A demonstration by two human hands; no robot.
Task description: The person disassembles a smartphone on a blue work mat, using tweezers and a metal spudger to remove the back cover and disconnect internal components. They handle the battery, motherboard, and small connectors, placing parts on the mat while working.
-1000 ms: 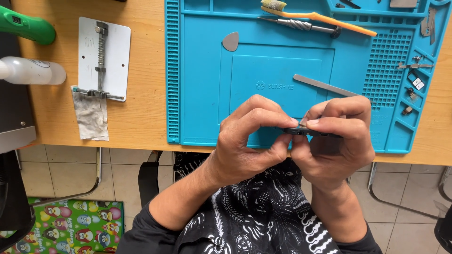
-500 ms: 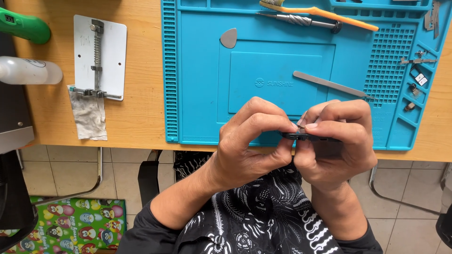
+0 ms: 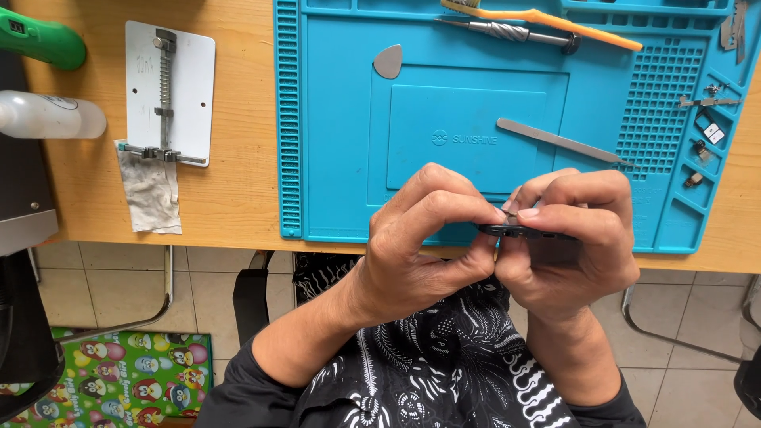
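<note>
My left hand (image 3: 424, 242) and my right hand (image 3: 571, 242) meet over the near edge of a blue work mat (image 3: 341, 143). Together they pinch a thin dark flat device (image 3: 519, 231), seen edge-on between the fingertips. The right hand wraps around its right part, while the left thumb and forefinger press at its left end. Most of the device is hidden by my fingers.
On the mat lie a grey pick (image 3: 388, 61), a metal spudger (image 3: 559, 141), a screwdriver (image 3: 507, 32), an orange-handled brush (image 3: 555, 20) and small parts (image 3: 705, 131). Left on the wooden desk (image 3: 238, 182): a metal clamp plate (image 3: 169, 91), a dirty cloth (image 3: 151, 194), a white bottle (image 3: 47, 115), a green handle (image 3: 40, 40).
Both hands stay pinched on the device, with only slight finger shifts. The view has drifted a little, so the mat and tools sit higher in the picture.
</note>
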